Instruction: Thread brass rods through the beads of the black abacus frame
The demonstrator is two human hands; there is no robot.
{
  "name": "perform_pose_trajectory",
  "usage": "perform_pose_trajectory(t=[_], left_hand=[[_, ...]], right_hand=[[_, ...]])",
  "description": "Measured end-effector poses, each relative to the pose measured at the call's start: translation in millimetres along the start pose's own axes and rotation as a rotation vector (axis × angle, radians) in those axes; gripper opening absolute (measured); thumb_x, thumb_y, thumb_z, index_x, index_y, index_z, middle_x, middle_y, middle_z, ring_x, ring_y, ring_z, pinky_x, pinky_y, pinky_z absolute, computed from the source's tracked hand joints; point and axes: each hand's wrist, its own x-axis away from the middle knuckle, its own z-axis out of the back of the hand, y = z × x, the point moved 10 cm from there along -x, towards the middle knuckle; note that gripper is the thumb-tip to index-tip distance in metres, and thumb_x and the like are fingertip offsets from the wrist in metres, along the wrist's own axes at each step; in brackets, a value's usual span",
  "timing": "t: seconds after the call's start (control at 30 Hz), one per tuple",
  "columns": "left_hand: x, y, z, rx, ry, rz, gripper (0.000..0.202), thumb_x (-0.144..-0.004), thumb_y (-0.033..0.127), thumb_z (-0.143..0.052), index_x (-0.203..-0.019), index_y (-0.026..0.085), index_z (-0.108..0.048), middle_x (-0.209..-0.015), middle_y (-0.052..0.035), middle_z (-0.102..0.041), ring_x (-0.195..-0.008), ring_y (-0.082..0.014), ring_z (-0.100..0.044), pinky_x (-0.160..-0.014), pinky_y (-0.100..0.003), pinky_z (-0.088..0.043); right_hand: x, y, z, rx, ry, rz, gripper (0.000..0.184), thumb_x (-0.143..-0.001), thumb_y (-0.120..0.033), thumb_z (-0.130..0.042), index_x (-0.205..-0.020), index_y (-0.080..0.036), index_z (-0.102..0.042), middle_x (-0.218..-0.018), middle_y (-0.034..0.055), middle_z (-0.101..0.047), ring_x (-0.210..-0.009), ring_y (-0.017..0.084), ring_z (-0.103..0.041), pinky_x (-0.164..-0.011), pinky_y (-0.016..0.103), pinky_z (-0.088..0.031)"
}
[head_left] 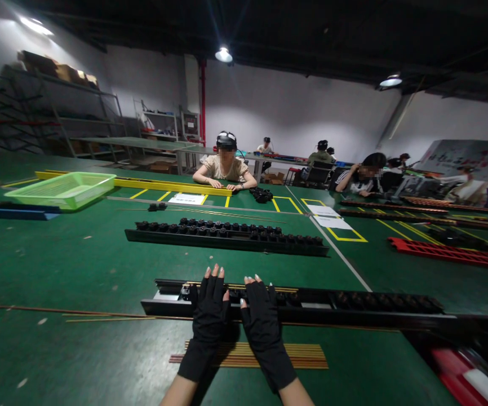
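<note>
Our left hand [208,314] and right hand [262,321] press flat, open, side by side on the near rail [366,307], seemingly part-filled; the far rail [227,239] looks full.

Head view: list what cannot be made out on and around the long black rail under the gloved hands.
All head view.
Long black slotted rail: middle hidden under left hand and right hand; right end lost in shadow.
Flat bundle of thin brass-coloured rods: centre covered by both hands.
Red and white piece: cut off by frame corner.
</note>
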Motion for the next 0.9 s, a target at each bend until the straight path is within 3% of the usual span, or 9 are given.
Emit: perform_pose_trajectory(t=[0.13,0.3,0.47,0.6,0.73,0.9], left_hand=[[6,11,-12.2,-0.049,-0.131,-0.141,0.051,-0.087,0.02,-0.045,-0.139,0.023,-0.046,-0.143,-0.0118,-0.053,-0.138,-0.0297,-0.04,-0.113,-0.059,-0.024],[7,7,-11.4,-0.124,-0.033,-0.149,0.051,-0.09,0.016,-0.043,-0.14,0.021,-0.043,-0.136,-0.0101,-0.059,-0.131,-0.0274,-0.049,-0.115,-0.055,-0.019],[6,8,-11.4,-0.119,-0.056,-0.129,0.05,-0.091,0.017,-0.041,-0.141,0.021,-0.042,-0.136,-0.0097,-0.059,-0.131,-0.0263,-0.049,-0.114,-0.053,-0.022],[4,15,-7.5,-0.081,-0.097,-0.1,0.05,-0.086,0.019,-0.045,-0.137,0.021,-0.048,-0.143,-0.0119,-0.052,-0.141,-0.0295,-0.037,-0.113,-0.057,-0.024],[-1,22,-3.0,-0.063,-0.06,-0.065,0.055,-0.088,0.021,-0.044,-0.143,0.019,-0.041,-0.147,-0.0132,-0.047,-0.144,-0.0291,-0.03,-0.114,-0.055,-0.023],[3,31,-17.0,-0.062,-0.086,-0.121,0.055,-0.092,0.023,-0.043,-0.146,0.015,-0.038,-0.145,-0.0133,-0.05,-0.14,-0.0272,-0.037,-0.115,-0.049,-0.023]], right_hand=[[0,0,0,0.001,0.013,0.01,0.053,-0.096,-0.023,-0.043,-0.148,-0.017,-0.037,-0.138,0.0037,-0.059,-0.134,0.022,-0.045,-0.119,0.044,-0.017],[1,1,-2,-0.018,0.003,0.0,0.054,-0.096,-0.023,-0.043,-0.149,-0.018,-0.036,-0.139,0.003,-0.058,-0.134,0.022,-0.044,-0.119,0.044,-0.018],[0,1,-1,-0.023,0.006,-0.011,0.061,-0.096,-0.023,-0.043,-0.154,-0.02,-0.024,-0.139,0.0033,-0.058,-0.134,0.023,-0.045,-0.118,0.046,-0.019],[0,1,-1,-0.006,0.016,-0.008,0.063,-0.096,-0.024,-0.042,-0.155,-0.02,-0.02,-0.137,0.004,-0.06,-0.133,0.023,-0.045,-0.117,0.045,-0.021],[0,0,-1,-0.006,0.028,0.004,0.058,-0.096,-0.023,-0.041,-0.153,-0.019,-0.028,-0.136,0.0046,-0.06,-0.133,0.023,-0.046,-0.117,0.045,-0.019],[4,3,-7,-0.014,0.03,0.0,0.051,-0.095,-0.019,-0.038,-0.145,-0.018,-0.043,-0.133,0.0049,-0.062,-0.132,0.024,-0.046,-0.117,0.047,-0.02]])
